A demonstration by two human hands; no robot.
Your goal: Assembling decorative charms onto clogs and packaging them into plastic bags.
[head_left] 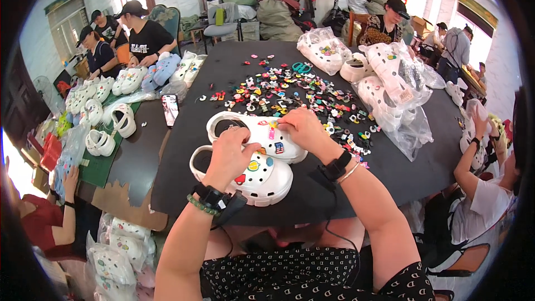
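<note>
Two white foam clogs lie side by side on the black table in front of me, heels to the left. My left hand (229, 153) is curled over the heel side of the far clog (293, 152), gripping it near its foot opening. On that clog's upper, the bent fingers of my right hand (307, 129) close at a small yellow shoe charm (274, 125); the thumb is partly hidden. Pink and dark charms sit beside it. The near clog (273, 187) carries a round yellow charm (253, 165), a blue one and a red one; my left wrist covers part of it.
Loose colourful charms (278, 92) spread beyond the clogs, with teal-handled scissors (301, 67) among them. Bagged white clogs (384, 95) stand at the right. A phone (169, 110) lies left. More clogs (129, 79) fill the left table, where co-workers sit. Another person works at my right.
</note>
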